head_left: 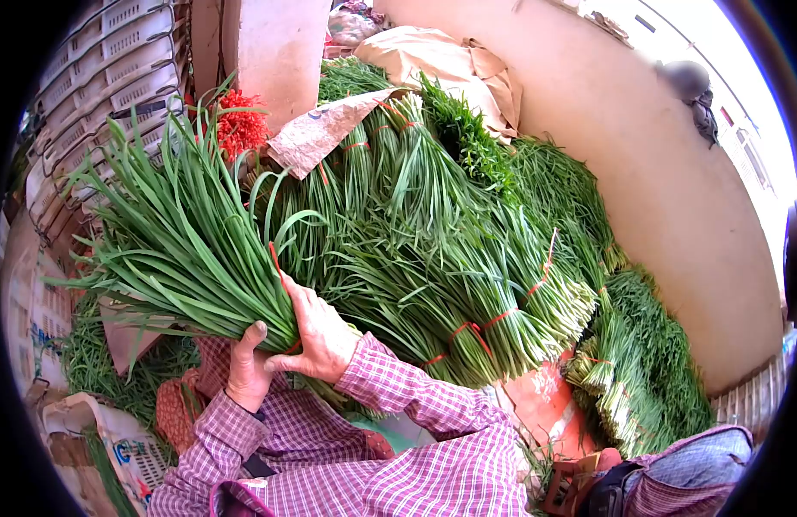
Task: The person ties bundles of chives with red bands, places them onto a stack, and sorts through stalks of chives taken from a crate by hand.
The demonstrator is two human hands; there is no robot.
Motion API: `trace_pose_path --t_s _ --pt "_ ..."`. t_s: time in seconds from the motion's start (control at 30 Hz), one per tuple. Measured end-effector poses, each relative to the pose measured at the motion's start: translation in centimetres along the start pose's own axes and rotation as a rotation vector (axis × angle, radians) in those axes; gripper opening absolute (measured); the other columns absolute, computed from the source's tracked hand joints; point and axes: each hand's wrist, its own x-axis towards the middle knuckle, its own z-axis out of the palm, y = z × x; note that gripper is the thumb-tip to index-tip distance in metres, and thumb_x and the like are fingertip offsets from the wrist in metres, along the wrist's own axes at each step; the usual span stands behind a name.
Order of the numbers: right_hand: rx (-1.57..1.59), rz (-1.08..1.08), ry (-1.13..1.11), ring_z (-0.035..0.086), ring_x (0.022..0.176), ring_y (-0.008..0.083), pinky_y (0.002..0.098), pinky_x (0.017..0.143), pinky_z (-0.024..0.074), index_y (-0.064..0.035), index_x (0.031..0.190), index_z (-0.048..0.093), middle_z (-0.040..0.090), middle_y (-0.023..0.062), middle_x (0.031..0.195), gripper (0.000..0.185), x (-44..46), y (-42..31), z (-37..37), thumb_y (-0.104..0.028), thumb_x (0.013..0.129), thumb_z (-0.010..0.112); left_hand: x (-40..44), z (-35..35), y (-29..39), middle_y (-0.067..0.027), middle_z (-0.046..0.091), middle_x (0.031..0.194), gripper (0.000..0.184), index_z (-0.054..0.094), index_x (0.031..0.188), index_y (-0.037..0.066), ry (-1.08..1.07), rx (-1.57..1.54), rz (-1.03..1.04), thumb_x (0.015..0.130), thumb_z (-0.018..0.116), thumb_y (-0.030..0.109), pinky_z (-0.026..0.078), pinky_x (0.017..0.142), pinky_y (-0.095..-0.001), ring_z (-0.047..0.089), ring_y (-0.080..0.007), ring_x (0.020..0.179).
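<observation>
A large bunch of garlic chives is held up at the left, its long green leaves fanning to the upper left. My left hand grips its lower end from below, thumb up, with the other fingers mostly hidden. My right hand is closed round the same part from the right, its thumb close to the left thumb. A red tie shows on the bunch beside the right hand. The cut ends are largely hidden behind the right hand and sleeve.
A big pile of red-tied chive bunches lies ahead and right. More bundles stand along the curved-looking wall. Loose red ties hang by the pillar. Stacked white crates line the left, with another crate below.
</observation>
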Motion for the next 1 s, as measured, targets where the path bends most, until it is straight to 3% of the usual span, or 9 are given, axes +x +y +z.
trace_pose_path --t_s 0.13,0.3,0.43,0.5,0.6,0.73,0.83,0.9,1.0 --pt "-0.065 0.055 0.098 0.054 0.105 0.0383 0.0423 0.087 0.0481 -0.0035 0.144 0.021 0.048 0.022 0.117 0.106 -0.3 -2.4 -4.1 -0.032 0.062 0.081 -0.3 3.2 0.7 -0.0059 0.047 0.13 0.071 0.039 0.135 0.005 -0.129 -0.047 0.056 0.078 0.074 0.027 0.035 0.106 -0.0369 0.044 -0.0212 0.121" --pt "-0.509 0.064 0.244 0.058 0.1 0.0354 0.0423 0.087 0.0488 -0.0084 0.144 0.027 0.054 0.0196 0.112 0.102 -2.1 -5.6 -13.6 -0.029 0.061 0.082 3.1 8.0 4.8 -0.0081 0.047 0.135 0.065 0.039 0.137 0.009 -0.434 -0.326 0.001 0.086 0.066 0.04 0.035 0.107 -0.0428 0.045 -0.0245 0.123" --pt "-1.013 0.104 0.513 0.061 0.096 0.0327 0.0426 0.084 0.0507 -0.0167 0.142 0.035 0.058 0.0153 0.108 0.095 -3.9 -5.3 -22.0 -0.028 0.061 0.082 6.9 7.6 8.0 -0.0102 0.055 0.125 0.056 0.045 0.133 0.01 -0.542 -0.288 0.101 0.09 0.061 0.041 0.039 0.103 -0.0506 0.049 -0.0284 0.12" --pt "-1.142 0.126 0.614 0.061 0.094 0.031 0.0445 0.08 0.0514 -0.0285 0.144 0.032 0.057 0.0132 0.106 0.099 -4.9 -4.5 -26.3 -0.031 0.059 0.083 6.9 6.9 8.5 -0.012 0.055 0.124 0.053 0.044 0.133 0.009 -0.543 -0.26 0.109 0.091 0.06 0.039 0.042 0.101 -0.0486 0.049 -0.0285 0.122" --pt "-1.252 0.403 0.6 0.061 0.096 0.0313 0.0459 0.081 0.0504 -0.0284 0.144 0.032 0.058 0.0132 0.106 0.097 -6.8 -3.0 -31.7 -0.034 0.061 0.082 6.6 4.3 8.8 -0.0157 0.055 0.124 0.051 0.043 0.133 0.006 -0.453 -0.203 0.067 0.093 0.058 0.034 0.05 0.095 -0.041 0.05 -0.0296 0.122" --pt "-1.165 0.651 0.459 0.059 0.105 0.0313 0.0447 0.087 0.0497 -0.0328 0.145 0.025 0.057 0.0143 0.114 0.099 -10.3 3.5 -35.4 -0.038 0.063 0.081 6.8 -1.4 7.8 -0.0162 0.058 0.121 0.053 0.041 0.136 0.005 -0.318 -0.196 -0.031 0.094 0.056 0.034 0.051 0.094 -0.041 0.059 -0.0299 0.111" --pt "-0.939 1.045 0.208 0.055 0.115 0.0317 0.0459 0.096 0.0442 -0.0327 0.147 0.02 0.054 0.0144 0.124 0.104 -13.7 12.7 -33.7 -0.045 0.063 0.081 5.9 -3.7 6.9 -0.0156 0.062 0.115 0.052 0.042 0.136 0.005 -0.333 -0.139 -0.03 0.095 0.054 0.035 0.051 0.094 -0.0404 0.061 -0.0293 0.108" --pt "-1.095 1.173 0.087 0.052 0.119 0.0314 0.0464 0.102 0.0395 -0.0284 0.148 0.019 0.053 0.0156 0.13 0.106 -17.5 20.9 -29.3 -0.049 0.064 0.08 5.3 -4.8 6.1 -0.0128 0.063 0.112 0.052 0.043 0.136 0.005 -0.277 -0.132 -0.034 0.095 0.053 0.034 0.053 0.091 -0.0423 0.065 -0.0281 0.1" --pt "-0.972 1.228 0.086 0.052 0.12 0.0308 0.0464 0.102 0.0398 -0.0233 0.148 0.023 0.053 0.0149 0.131 0.107 -16.1 20.1 -30.3 -0.06 0.062 0.077 5.3 -6.5 5.5 -0.0121 0.065 0.108 0.053 0.043 0.136 0.006 -0.25 -0.114 -0.067 0.094 0.053 0.036 0.054 0.087 -0.0412 0.066 -0.0277 0.096"
